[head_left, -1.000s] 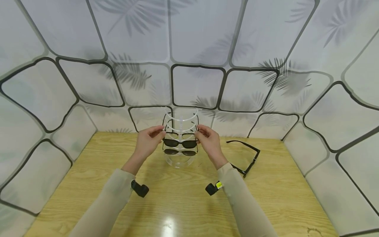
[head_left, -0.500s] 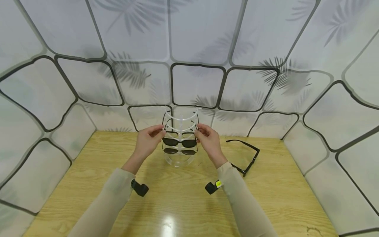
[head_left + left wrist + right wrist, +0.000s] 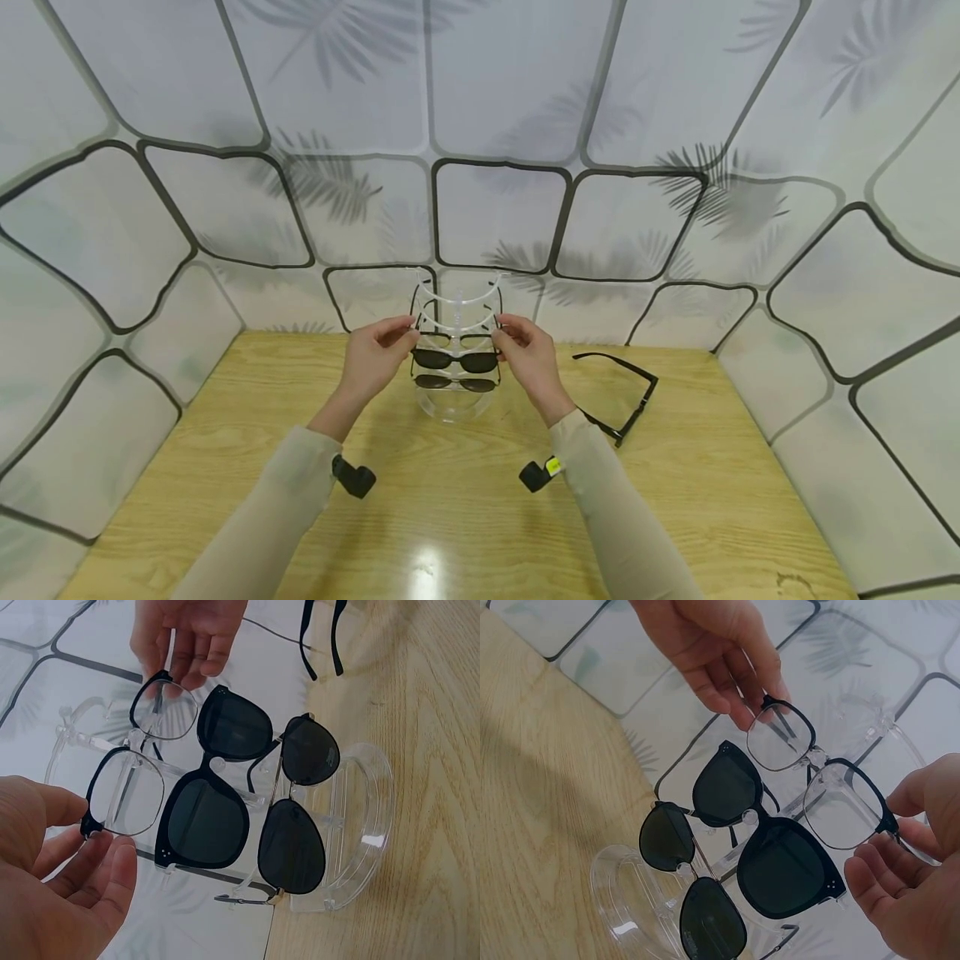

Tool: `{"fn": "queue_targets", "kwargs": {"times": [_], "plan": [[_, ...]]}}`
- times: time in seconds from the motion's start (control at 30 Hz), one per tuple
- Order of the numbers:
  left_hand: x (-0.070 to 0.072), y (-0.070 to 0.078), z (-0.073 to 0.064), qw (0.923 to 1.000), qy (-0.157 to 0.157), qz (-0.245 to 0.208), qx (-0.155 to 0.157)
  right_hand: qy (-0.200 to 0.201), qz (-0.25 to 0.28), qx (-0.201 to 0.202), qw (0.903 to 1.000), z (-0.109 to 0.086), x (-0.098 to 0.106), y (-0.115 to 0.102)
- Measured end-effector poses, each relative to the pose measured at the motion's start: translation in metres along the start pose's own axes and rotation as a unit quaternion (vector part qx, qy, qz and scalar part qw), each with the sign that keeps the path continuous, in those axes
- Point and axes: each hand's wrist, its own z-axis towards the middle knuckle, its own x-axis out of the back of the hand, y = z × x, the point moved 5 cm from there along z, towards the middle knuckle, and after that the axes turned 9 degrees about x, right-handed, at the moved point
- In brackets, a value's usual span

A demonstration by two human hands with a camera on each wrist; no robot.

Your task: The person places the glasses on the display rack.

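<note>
A pair of clear-lens eyeglasses [image 3: 135, 796] with dark upper rims sits on a transparent tiered display stand [image 3: 461, 298]. My left hand [image 3: 375, 360] pinches the glasses at their left hinge, thumb and fingers on the corner of the frame. At the opposite hinge, my right hand [image 3: 534, 360] pinches the other corner. Directly below are black-framed sunglasses [image 3: 790, 866] with dark lenses. Thin metal-framed sunglasses [image 3: 292, 846] occupy the lowest filled tier, above the stand's round base. In the head view the fingertips partly cover the temples.
Thick black glasses frames [image 3: 637, 412] lie on the wooden table [image 3: 442, 533], right of the stand, partly hidden by the right forearm. A patterned backdrop [image 3: 502, 217] encloses the back and both sides. The stand's upper tiers rise close to it.
</note>
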Motion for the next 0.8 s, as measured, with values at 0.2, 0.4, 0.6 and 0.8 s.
{"fn": "queue_targets", "kwargs": {"times": [0.2, 0.4, 0.6, 0.8], "plan": [[-0.001, 0.001, -0.001, 1.0000, 0.001, 0.002, -0.008, 0.005, 0.002, 0.002, 1.0000, -0.002, 0.003, 0.002], [0.001, 0.001, -0.005, 0.9994, 0.017, 0.019, -0.024, 0.014, 0.010, 0.002, 0.9998, -0.005, 0.007, 0.005], [0.002, -0.002, -0.018, 0.9985, 0.036, 0.009, -0.039, 0.019, -0.005, 0.002, 0.9998, -0.010, 0.020, 0.012], [-0.009, -0.009, -0.036, 0.9970, 0.054, -0.040, -0.040, 0.008, -0.028, -0.013, 0.9995, -0.015, 0.042, 0.022]]}}
